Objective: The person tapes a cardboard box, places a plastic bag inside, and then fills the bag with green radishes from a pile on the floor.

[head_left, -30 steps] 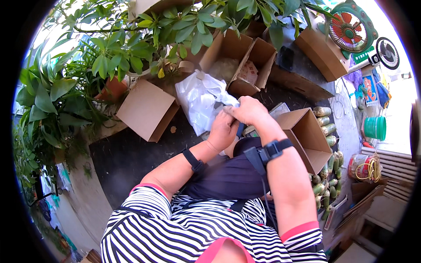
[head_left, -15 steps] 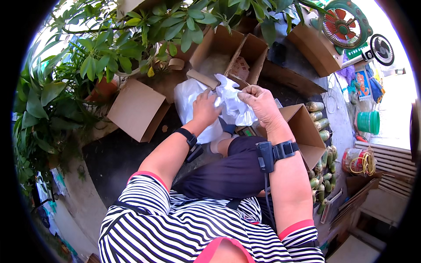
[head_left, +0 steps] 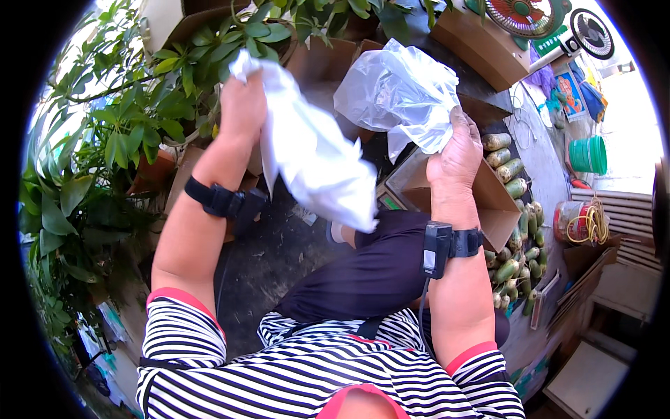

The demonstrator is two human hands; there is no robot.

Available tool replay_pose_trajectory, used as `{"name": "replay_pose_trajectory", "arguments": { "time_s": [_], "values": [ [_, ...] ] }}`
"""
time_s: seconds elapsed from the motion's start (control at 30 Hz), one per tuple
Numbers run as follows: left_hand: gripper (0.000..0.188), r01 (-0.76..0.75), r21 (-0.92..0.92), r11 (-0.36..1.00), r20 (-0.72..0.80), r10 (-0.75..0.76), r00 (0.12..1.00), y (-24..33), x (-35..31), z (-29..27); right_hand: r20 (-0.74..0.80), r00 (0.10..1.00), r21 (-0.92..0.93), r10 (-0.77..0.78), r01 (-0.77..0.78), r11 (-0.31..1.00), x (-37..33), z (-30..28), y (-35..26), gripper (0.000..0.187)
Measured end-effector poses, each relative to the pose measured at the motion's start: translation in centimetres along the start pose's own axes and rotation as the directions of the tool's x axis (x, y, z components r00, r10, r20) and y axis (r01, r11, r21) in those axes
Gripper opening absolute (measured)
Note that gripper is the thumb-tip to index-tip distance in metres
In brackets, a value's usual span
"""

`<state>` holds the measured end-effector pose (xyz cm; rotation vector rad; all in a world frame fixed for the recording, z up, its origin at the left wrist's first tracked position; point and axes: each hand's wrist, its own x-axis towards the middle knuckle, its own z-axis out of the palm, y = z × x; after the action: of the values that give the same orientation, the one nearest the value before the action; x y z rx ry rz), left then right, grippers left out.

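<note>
My left hand [head_left: 244,110], raised at the left, is closed on the top end of a white plastic bag bundle [head_left: 313,155]. The bundle hangs slantwise down to the right and is smeared by motion. At the right, my right hand [head_left: 456,153] pinches the gathered edge of a translucent plastic bag [head_left: 398,91], which puffs out up and to the left. The two bags are apart. Below my right hand stands an open cardboard box [head_left: 492,213], with a flat device with a small green display [head_left: 392,202] beside it.
Leafy potted plants [head_left: 139,133] crowd the left. More cardboard boxes [head_left: 481,49] stand at the far side, partly hidden by the bags. Several pale green, radish-like vegetables [head_left: 513,262] lie in rows at the right, near a green bucket [head_left: 587,155] and two fans [head_left: 592,33].
My hands have moved apart and farther from me. The white bundle has swung up to the left with my left hand; the translucent bag has spread out from my right hand.
</note>
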<state>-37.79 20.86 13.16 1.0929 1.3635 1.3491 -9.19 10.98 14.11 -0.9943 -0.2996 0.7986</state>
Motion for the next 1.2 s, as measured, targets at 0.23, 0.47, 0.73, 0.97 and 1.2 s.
{"name": "replay_pose_trajectory", "arguments": {
  "time_s": [0.23,0.47,0.73,0.97,1.2],
  "values": [
    [0.027,-0.588,0.517,0.622,0.219,0.568,0.793,2.5,4.7,6.9,-0.058,0.998,0.024,-0.012,0.014,1.0,0.1,0.1,-1.2,0.013],
    [0.056,-0.298,0.953,0.053,0.293,-0.404,0.867,-14.0,4.6,3.2,-0.094,0.996,-0.085,0.006,-0.014,0.996,0.8,-0.8,0.3,0.012],
    [0.047,-0.433,0.788,0.437,0.338,0.281,0.898,-13.9,1.1,2.1,0.249,0.874,0.207,0.418,-0.47,0.858,2.0,-2.2,0.6,0.029],
    [0.027,-0.501,0.108,0.859,0.449,0.408,0.795,-2.5,-9.8,5.9,0.436,0.745,0.088,0.504,-0.593,0.8,-0.1,-0.3,-0.1,0.025],
    [0.017,0.072,-0.038,0.997,0.614,-0.034,0.788,-3.6,-9.8,7.3,0.421,0.694,-0.159,0.584,-0.577,0.801,-1.9,0.3,0.4,0.019]
  ]
}}
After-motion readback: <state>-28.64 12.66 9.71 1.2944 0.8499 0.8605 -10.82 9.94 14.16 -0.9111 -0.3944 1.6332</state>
